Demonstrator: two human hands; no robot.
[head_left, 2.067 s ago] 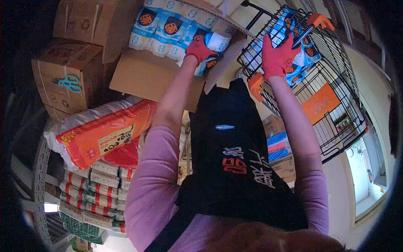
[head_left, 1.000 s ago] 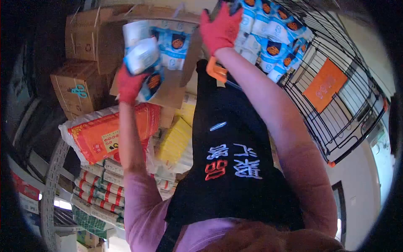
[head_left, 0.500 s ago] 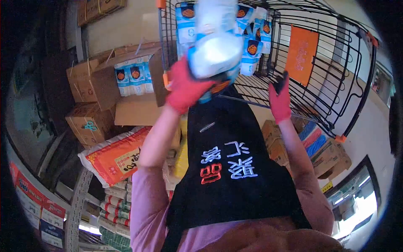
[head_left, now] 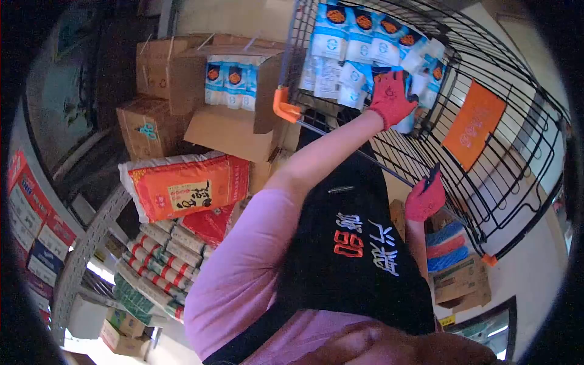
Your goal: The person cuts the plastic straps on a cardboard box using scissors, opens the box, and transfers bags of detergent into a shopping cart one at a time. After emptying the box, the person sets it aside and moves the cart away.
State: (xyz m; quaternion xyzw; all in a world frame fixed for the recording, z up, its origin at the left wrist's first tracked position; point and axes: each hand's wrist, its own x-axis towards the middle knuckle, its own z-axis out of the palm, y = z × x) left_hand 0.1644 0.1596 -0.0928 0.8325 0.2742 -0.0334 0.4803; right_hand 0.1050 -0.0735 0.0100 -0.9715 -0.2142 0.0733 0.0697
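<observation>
My left hand (head_left: 392, 98), in a red glove with dark fingertips, reaches into a black wire basket (head_left: 389, 159). It lies over blue-and-white packs (head_left: 359, 44) with its fingers stretched and thumb apart; part of the packs beneath is hidden by the palm. Several such packs stand in rows at the basket's far left, each with a dark and orange emblem. At the basket's near rim is my right hand (head_left: 426, 198), gloved alike, its fingers extended and touching or very close to the wire.
Left of the basket, an open carton (head_left: 231, 129) holds more of the packs. Below it lies a red-and-white sack (head_left: 191, 187) above stacked striped bundles (head_left: 159, 261). An orange corner piece (head_left: 285, 106) and an orange sign (head_left: 474, 125) are on the basket. Cartons (head_left: 465, 283) stand at lower right.
My left hand has moved right and into the basket; the pack it held above the rim is now down among the others. The view has turned, shifting the basket rightward.
</observation>
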